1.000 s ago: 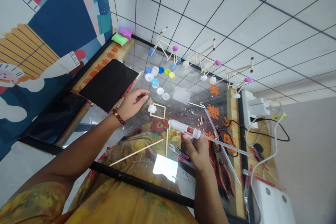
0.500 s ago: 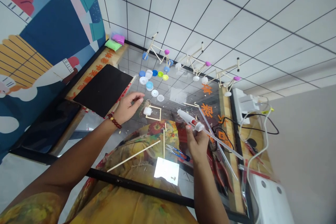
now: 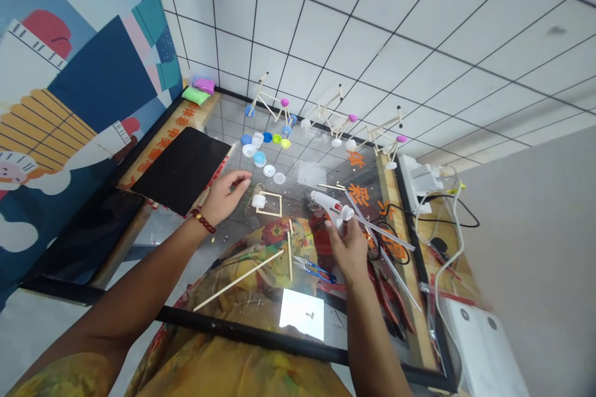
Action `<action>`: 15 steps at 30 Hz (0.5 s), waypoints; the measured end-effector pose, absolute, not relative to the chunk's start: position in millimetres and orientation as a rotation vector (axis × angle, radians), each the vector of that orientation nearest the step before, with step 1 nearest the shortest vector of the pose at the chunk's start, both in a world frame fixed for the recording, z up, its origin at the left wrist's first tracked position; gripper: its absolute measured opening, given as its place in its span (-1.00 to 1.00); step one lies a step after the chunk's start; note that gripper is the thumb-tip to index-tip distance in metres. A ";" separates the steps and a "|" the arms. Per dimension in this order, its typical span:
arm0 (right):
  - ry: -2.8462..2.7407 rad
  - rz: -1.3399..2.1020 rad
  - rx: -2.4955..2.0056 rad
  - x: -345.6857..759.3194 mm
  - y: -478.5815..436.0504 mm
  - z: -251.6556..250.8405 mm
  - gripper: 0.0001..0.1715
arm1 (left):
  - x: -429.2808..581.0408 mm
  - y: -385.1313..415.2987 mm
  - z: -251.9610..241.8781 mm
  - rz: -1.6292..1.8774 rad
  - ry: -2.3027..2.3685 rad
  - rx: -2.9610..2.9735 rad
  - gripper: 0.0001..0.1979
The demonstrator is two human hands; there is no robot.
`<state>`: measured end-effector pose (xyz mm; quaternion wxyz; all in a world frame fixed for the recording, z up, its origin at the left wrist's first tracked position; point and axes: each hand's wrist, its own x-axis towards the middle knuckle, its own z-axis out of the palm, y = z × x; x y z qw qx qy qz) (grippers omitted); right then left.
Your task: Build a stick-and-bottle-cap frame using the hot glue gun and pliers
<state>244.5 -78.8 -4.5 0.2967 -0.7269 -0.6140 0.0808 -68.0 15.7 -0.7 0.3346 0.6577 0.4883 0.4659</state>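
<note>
My right hand (image 3: 350,247) is wrapped round the grip of a white glue gun (image 3: 329,201) with a red part. A long clear glue stick (image 3: 388,234) sticks out of its back end. My left hand (image 3: 226,197) hovers over the glass table, thumb and fingers a little apart with nothing seen between them. Just right of it lies a small rectangular frame of thin wooden sticks (image 3: 280,206), with a white bottle cap (image 3: 258,201) at its left side. Closer to me are a long wooden stick (image 3: 238,280), a shorter upright-lying stick (image 3: 289,255) and blue thread snips (image 3: 315,270).
Several coloured bottle caps (image 3: 259,159) lie farther back. Three stick models with caps and pink balls (image 3: 352,118) line the back edge. A black sheet (image 3: 181,170) lies left. Pliers (image 3: 391,301), cables (image 3: 459,229) and a power strip (image 3: 414,183) are at right.
The glue gun in my right hand has shifted slightly left and up relative to the table. My left hand stays nearly still. The camera view has tilted a little.
</note>
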 end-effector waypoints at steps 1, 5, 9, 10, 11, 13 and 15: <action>-1.645 0.206 -1.924 244.5 -81.1 -2.0 -0.48 | -68.2 15.8 -0.1 1.218 1.269 1.718 -0.75; -1.659 0.049 -1.899 243.6 -98.2 6.1 -0.47 | -68.9 15.8 2.5 1.231 1.263 1.729 -0.75; -1.558 -0.205 -1.838 238.8 -125.3 7.4 -0.61 | -68.7 16.2 2.2 1.250 1.280 1.709 -0.77; -1.574 -0.242 -1.777 236.3 -131.0 7.3 -0.71 | -68.3 16.3 1.7 1.258 1.281 1.690 -0.77; -1.628 -0.255 -1.704 233.1 -135.2 7.2 -0.81 | -67.9 16.2 1.3 1.266 1.283 1.668 -0.78; -1.819 -0.201 -1.553 224.5 -138.2 7.7 -0.96 | -66.9 15.9 1.1 1.288 1.286 1.628 -0.80; -2.010 -0.107 -1.440 213.9 -133.9 8.8 -0.96 | -66.6 15.2 2.0 1.313 1.297 1.598 -0.82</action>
